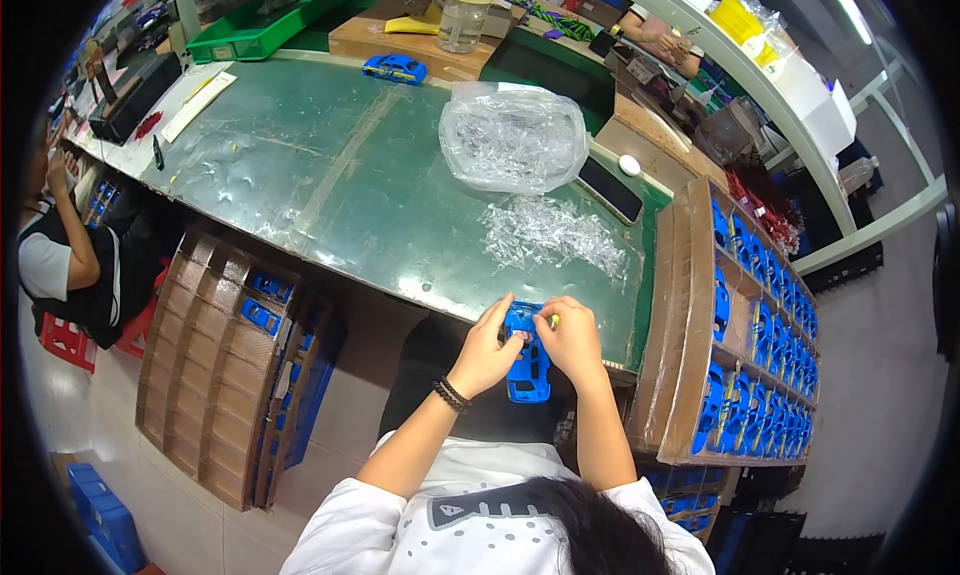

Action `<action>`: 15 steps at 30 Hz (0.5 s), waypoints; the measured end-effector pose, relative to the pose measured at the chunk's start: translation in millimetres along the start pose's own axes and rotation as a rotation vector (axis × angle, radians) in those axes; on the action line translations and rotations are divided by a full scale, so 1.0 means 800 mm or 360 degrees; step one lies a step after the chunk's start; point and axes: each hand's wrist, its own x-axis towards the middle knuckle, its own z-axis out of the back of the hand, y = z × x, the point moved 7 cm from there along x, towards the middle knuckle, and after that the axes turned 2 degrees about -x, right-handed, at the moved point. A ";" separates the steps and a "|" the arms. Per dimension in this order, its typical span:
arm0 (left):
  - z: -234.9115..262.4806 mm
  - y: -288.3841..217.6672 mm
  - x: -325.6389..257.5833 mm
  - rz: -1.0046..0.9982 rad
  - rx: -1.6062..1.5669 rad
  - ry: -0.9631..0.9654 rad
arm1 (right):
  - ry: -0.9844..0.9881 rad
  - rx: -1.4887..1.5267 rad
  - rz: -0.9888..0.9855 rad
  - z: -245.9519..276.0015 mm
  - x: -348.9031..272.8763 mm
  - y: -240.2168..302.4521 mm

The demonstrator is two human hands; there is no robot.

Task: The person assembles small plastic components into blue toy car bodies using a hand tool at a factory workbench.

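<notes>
A blue toy car body [528, 383] is held at the near edge of the table, roughly upright in the view. My left hand [487, 350] grips its left side, the thumb across the middle. My right hand [572, 340] is closed in a pinch at the upper right of the car body. A small yellow-green bit shows by its fingers; what exactly they hold is hidden. Ahead of both hands lies a loose pile of small clear plastic pieces [555, 240]. Behind the pile sits a clear plastic bag [515, 135] filled with similar pieces.
To my right stands a cardboard divider box [660, 375] with rows of blue car bodies. Another divided box [190, 375] leans at the left. A phone [610, 189], a blue car body [395, 70] and a lidded jar [463, 20] are farther back. A co-worker [75, 245] sits at far left.
</notes>
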 end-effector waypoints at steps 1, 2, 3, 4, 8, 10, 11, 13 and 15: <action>0.000 0.000 0.001 -0.0030 0.0073 0.0010 | 0.0023 -0.0065 0.0006 -0.002 0.001 0.001; -0.002 -0.001 0.002 -0.0060 0.0145 0.0025 | 0.0021 -0.0068 0.0000 -0.005 0.001 0.000; -0.002 0.002 0.003 -0.0058 0.0143 0.0031 | -0.0016 -0.0101 -0.0034 -0.009 0.002 -0.002; -0.003 0.003 0.006 -0.0125 0.0295 0.0039 | -0.0053 -0.0133 -0.0068 -0.011 0.001 -0.005; -0.010 -0.031 0.006 -0.0572 0.0759 -0.0098 | -0.0112 -0.0102 -0.0138 -0.013 -0.001 -0.010; -0.009 -0.042 0.015 -0.0500 0.0895 -0.0060 | -0.0098 -0.0151 -0.0157 -0.010 0.000 -0.010; -0.010 -0.046 0.023 -0.0430 0.1026 -0.0020 | -0.0105 -0.0157 -0.0170 -0.008 0.000 -0.012; 0.000 -0.053 0.047 -0.0405 0.1093 0.0052 | 0.0039 -0.0162 -0.0192 -0.015 0.003 -0.015; 0.000 -0.055 0.063 -0.0336 0.1085 0.0324 | 0.0045 -0.0138 -0.0193 -0.011 0.008 -0.012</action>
